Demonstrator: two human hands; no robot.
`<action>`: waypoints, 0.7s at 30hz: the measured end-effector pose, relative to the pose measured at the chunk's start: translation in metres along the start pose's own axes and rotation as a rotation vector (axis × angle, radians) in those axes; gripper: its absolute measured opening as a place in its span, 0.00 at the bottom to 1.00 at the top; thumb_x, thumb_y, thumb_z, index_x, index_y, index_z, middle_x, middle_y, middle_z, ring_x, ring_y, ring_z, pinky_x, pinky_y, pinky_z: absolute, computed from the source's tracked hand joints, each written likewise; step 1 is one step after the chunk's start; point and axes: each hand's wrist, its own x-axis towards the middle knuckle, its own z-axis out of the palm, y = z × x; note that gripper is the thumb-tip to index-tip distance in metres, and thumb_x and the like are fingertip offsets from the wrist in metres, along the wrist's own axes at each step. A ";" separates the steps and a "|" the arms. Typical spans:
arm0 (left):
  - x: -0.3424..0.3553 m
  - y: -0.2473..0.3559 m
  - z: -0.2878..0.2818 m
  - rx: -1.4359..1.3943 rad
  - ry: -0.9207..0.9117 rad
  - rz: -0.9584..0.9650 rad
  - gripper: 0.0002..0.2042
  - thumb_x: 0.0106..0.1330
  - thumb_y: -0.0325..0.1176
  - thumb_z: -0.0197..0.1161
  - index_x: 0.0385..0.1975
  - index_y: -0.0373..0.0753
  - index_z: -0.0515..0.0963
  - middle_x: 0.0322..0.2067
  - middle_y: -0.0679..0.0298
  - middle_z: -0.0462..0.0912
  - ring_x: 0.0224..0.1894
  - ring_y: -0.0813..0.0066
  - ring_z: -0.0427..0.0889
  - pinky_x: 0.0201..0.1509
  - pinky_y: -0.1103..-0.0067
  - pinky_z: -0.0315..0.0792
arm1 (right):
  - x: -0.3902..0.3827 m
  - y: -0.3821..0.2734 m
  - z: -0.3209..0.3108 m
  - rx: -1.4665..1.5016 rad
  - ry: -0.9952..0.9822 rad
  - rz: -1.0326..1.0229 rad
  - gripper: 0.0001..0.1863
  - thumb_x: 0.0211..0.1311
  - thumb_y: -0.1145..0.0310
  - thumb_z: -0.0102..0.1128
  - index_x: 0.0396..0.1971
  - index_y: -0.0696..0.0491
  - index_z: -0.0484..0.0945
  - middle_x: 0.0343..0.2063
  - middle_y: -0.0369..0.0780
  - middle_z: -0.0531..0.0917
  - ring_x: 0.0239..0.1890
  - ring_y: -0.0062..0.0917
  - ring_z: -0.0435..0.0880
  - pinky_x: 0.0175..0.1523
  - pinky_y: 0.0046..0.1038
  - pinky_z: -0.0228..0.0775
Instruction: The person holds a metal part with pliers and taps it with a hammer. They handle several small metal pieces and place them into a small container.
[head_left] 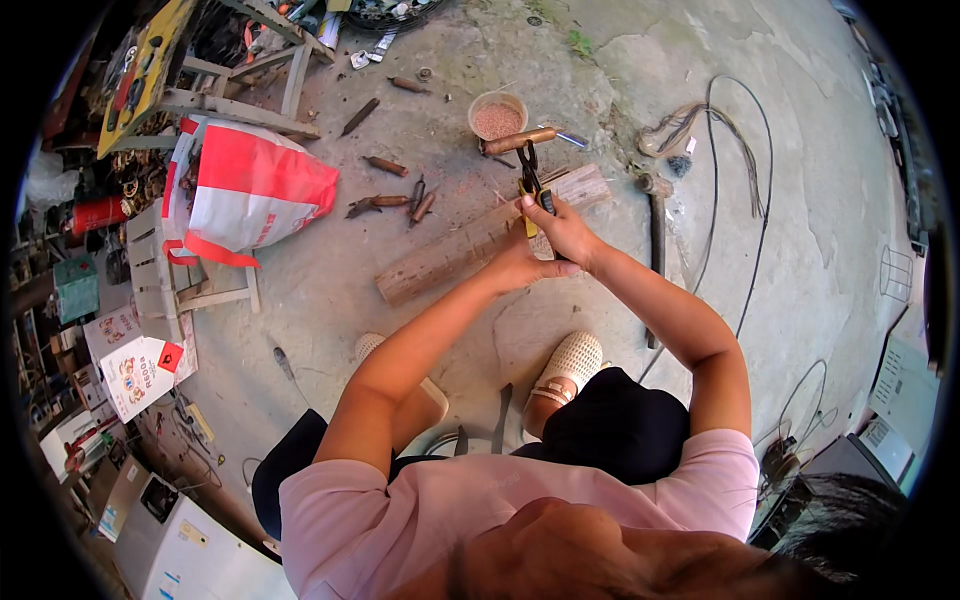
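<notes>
Both my hands are closed round the handles of black-jawed pliers with yellow and black grips. My left hand wraps the lower handle end, and my right hand grips higher, its thumb along the handle. At the jaws is a copper-brown cylinder, lying crosswise; whether they bite into it cannot be made out. Just beyond it stands a plastic tub with reddish copper-coloured granules. Beneath my hands a wooden beam rests slantwise on the floor.
Several similar brown cylinders are scattered on the concrete left of the beam. A hammer lies at the right beside looped black cable. A red-and-white bag leans by a wooden stool on the left.
</notes>
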 end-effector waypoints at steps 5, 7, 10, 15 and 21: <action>0.009 -0.020 0.006 -0.004 0.072 0.013 0.55 0.42 0.44 0.76 0.66 0.30 0.45 0.61 0.49 0.60 0.66 0.59 0.59 0.65 0.68 0.60 | -0.001 -0.009 -0.004 0.153 -0.068 0.045 0.28 0.64 0.46 0.54 0.50 0.57 0.69 0.41 0.39 0.76 0.46 0.26 0.73 0.54 0.29 0.65; 0.009 -0.021 0.005 0.001 0.069 0.031 0.54 0.42 0.45 0.75 0.65 0.30 0.46 0.60 0.49 0.61 0.64 0.59 0.62 0.64 0.68 0.62 | -0.006 -0.019 -0.002 0.089 -0.084 0.000 0.29 0.62 0.48 0.58 0.51 0.56 0.68 0.41 0.40 0.75 0.46 0.27 0.74 0.53 0.30 0.66; 0.012 -0.024 0.002 0.097 0.045 0.052 0.54 0.42 0.47 0.74 0.65 0.31 0.46 0.59 0.50 0.63 0.62 0.60 0.65 0.63 0.68 0.63 | 0.003 -0.005 -0.001 -0.006 -0.071 -0.169 0.28 0.58 0.51 0.63 0.50 0.56 0.68 0.41 0.40 0.75 0.46 0.27 0.74 0.52 0.30 0.68; 0.000 -0.014 0.002 0.153 0.123 0.043 0.55 0.40 0.51 0.74 0.64 0.31 0.47 0.59 0.48 0.64 0.62 0.59 0.65 0.63 0.69 0.62 | 0.007 0.005 0.002 -0.060 -0.048 -0.209 0.20 0.60 0.60 0.60 0.48 0.55 0.70 0.37 0.39 0.77 0.42 0.26 0.76 0.49 0.29 0.68; 0.002 -0.021 0.003 0.142 0.126 0.024 0.55 0.39 0.49 0.74 0.65 0.31 0.46 0.60 0.49 0.63 0.64 0.60 0.63 0.66 0.70 0.59 | 0.007 0.002 0.005 -0.016 0.007 -0.135 0.14 0.63 0.63 0.56 0.45 0.55 0.72 0.31 0.40 0.78 0.37 0.27 0.78 0.46 0.31 0.69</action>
